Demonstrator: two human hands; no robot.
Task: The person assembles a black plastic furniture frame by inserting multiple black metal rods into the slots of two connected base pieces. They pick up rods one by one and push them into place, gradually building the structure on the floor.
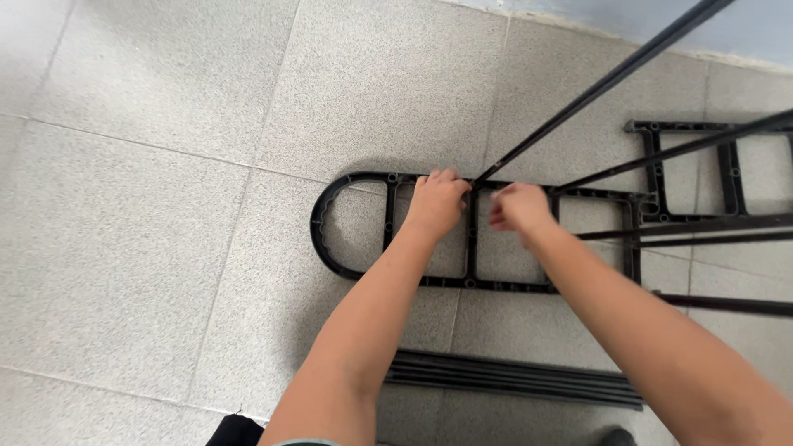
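Observation:
A black plastic frame panel with a rounded left end lies flat on the tiled floor. My left hand presses on its far rail, fingers curled down near the base of a thin black rod that rises to the upper right. My right hand is closed beside it, just right of the rod's foot; whether it grips anything is blurred. A second rod slants up from the frame's far right rail.
Another black frame panel lies at the right by the wall. More black rods lie across it. A bundle of black rods lies on the floor near my arms. Grey speckled tiles spread to the left.

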